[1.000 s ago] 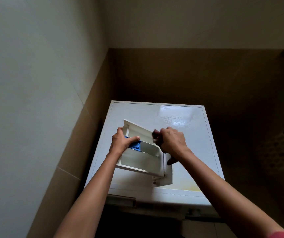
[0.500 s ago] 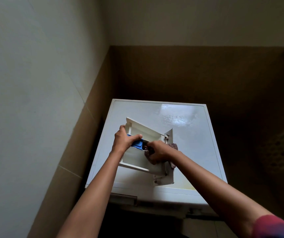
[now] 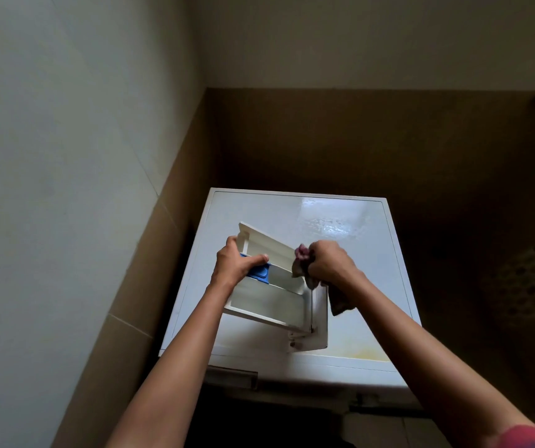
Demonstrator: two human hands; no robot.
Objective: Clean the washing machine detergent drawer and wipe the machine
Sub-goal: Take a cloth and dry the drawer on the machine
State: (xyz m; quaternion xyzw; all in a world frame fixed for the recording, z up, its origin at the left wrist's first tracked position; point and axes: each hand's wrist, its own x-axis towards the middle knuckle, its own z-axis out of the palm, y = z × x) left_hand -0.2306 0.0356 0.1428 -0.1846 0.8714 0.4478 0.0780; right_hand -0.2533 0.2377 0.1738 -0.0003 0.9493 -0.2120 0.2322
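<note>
Drawer-cleaning is midway, we judge: our left hand [image 3: 235,265] grips the detergent drawer [image 3: 269,286], our right hand [image 3: 327,263] clutches a rag [image 3: 303,265]; the washing machine [image 3: 292,211] awaits wiping.

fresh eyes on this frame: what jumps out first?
The white detergent drawer, pulled out and held over the washing machine top at the centre of the view. The left hand grips its left edge by the blue insert, while the right hand presses a dark cloth against the drawer's right side. A yellowish stain marks the machine top near its front right edge.
</note>
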